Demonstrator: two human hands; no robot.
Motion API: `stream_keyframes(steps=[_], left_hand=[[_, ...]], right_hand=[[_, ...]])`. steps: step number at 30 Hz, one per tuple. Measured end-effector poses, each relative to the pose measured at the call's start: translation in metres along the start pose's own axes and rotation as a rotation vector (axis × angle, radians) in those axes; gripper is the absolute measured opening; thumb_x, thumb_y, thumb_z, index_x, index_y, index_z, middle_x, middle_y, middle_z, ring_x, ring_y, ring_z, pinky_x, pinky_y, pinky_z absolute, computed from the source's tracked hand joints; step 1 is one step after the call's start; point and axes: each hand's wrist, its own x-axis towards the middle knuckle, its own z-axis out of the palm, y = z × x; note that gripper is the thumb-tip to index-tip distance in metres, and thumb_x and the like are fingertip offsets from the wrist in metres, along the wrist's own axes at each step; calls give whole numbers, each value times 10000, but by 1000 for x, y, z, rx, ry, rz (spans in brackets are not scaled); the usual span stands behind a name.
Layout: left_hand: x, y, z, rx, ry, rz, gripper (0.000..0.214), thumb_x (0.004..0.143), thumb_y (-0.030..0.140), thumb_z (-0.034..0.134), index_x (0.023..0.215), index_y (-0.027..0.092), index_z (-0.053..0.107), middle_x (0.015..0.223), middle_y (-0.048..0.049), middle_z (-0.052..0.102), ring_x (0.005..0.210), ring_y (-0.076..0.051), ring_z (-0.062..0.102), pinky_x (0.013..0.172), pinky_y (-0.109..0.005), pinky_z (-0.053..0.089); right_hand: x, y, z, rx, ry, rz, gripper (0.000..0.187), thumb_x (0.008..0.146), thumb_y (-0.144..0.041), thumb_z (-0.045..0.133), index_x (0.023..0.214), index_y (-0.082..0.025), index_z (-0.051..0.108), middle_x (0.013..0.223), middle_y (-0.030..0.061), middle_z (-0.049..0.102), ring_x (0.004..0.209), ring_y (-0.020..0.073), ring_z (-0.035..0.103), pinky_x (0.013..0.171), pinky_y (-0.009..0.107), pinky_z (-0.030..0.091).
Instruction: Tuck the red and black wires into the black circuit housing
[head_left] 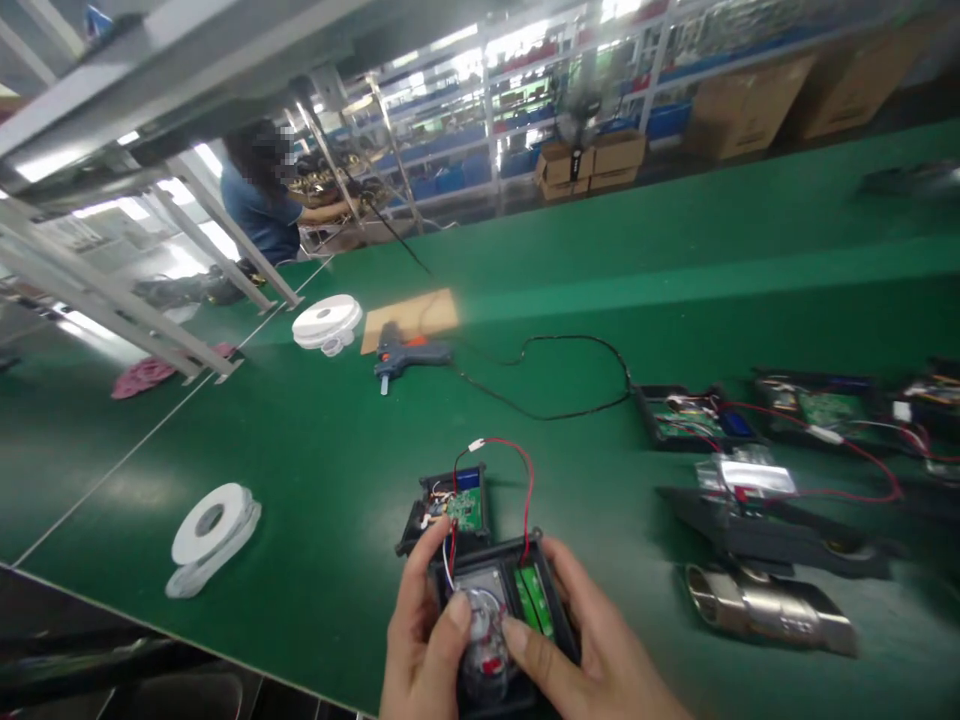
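Presently both hands — left hand (424, 645), right hand (592, 655) — clasp the open black case (499, 610) at the worktop's (315, 480) near edge, thumbs seating a round part; next likely needs firm, even pressing.

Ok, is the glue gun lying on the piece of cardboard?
No, the glue gun lies on the green table just in front of the cardboard, with only its cord running back across it.

An electronics assembly factory: long green workbench (675, 260), circuit boards (690, 418), stockroom shelving (525, 100).
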Motion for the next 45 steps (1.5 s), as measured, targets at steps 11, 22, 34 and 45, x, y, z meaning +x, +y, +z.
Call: stream_keyframes(steps=[11,22,34,45], left_hand=[[-7,5,8,-33,42,-58,487,884,495,744,1344,428,600,1320,23,724,1201,-288,690,1006,-375,583],[-2,2,-8,313,57,2,666,930,625,608,1522,370,441,1428,-15,648,1357,-345,564,1098,-438,538],[-3,5,-4,309,81,0,589,979,564,545,1530,438,380,1499,20,581,1385,-327,538,1117,-443,517],[-2,14,8,375,142,-48,650,954,592,532,1546,422,326,1537,19,524,1469,-325,421,1191,-424,420]], right_hand=[[-2,-14,-6,-257,-72,71,991,648,-400,745,1515,-85,384,1263,215,705,1117,382,702,974,520,559],[-4,-29,3,-259,17,242,929,587,-421,788,1423,-131,502,1203,207,732,1091,425,701,949,557,552],[-1,-31,4,-150,57,249,622,551,-411,732,1119,-222,563,995,110,770,937,407,727,821,528,558],[2,-39,3,-169,31,295,613,533,-352,758,1095,-216,557,1001,117,772,958,403,732,866,518,554]])
